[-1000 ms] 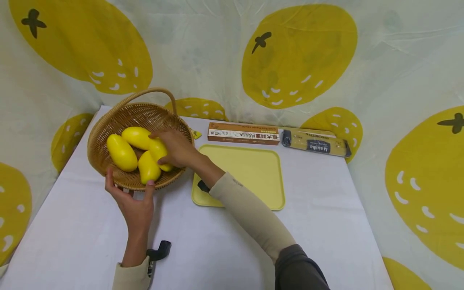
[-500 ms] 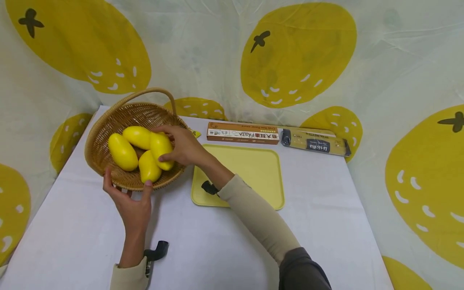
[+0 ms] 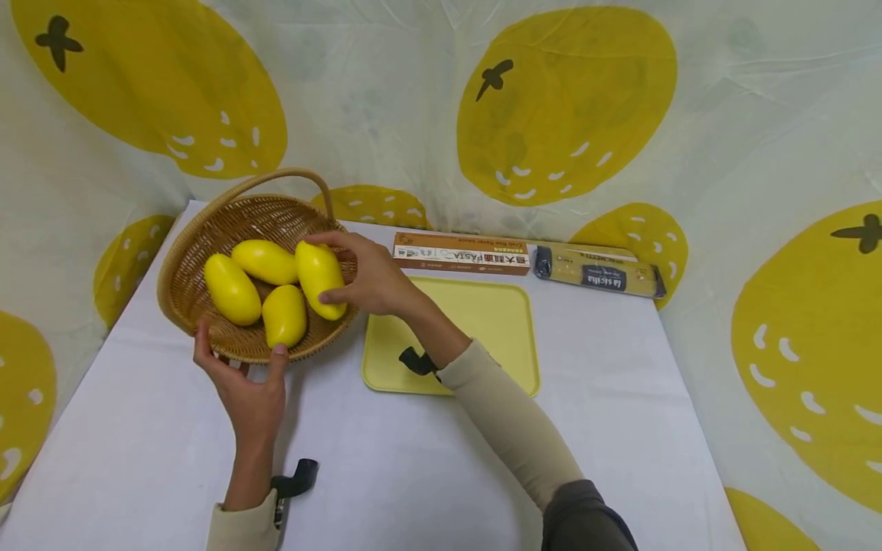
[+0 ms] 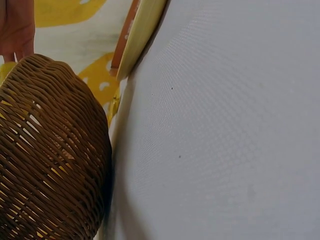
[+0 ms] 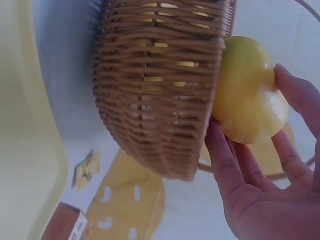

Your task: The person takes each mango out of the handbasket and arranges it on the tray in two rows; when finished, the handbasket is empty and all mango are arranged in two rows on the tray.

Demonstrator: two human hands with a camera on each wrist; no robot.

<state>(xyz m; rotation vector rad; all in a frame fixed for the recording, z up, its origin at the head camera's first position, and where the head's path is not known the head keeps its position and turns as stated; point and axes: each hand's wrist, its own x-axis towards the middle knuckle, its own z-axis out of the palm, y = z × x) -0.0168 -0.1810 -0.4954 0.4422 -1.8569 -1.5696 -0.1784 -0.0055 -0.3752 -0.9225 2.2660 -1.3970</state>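
A wicker basket (image 3: 181, 287) with an arched handle stands at the left of the table, tilted toward me, holding several yellow mangoes. My left hand (image 3: 249, 394) grips its near rim, thumb on the edge beside the nearest mango (image 3: 284, 315). At the basket's right side my right hand (image 3: 375, 277) holds another mango (image 3: 322, 282) between thumb and fingers. In the right wrist view this mango (image 5: 250, 95) shows just past the basket rim (image 5: 212, 100). The left wrist view shows the basket's woven outside (image 4: 50, 150); my left hand is out of that view.
A pale yellow tray (image 3: 482, 337) lies right of the basket, partly under my right forearm. Behind it are a pasta box (image 3: 462, 254) and a spaghetti packet (image 3: 599, 272). A patterned curtain (image 3: 413, 99) hangs along the table's back edge.
My right hand has moved right with one mango, lifting it away from the other mangoes toward the basket's right rim. My left hand stays on the basket, which has shifted slightly left in view.
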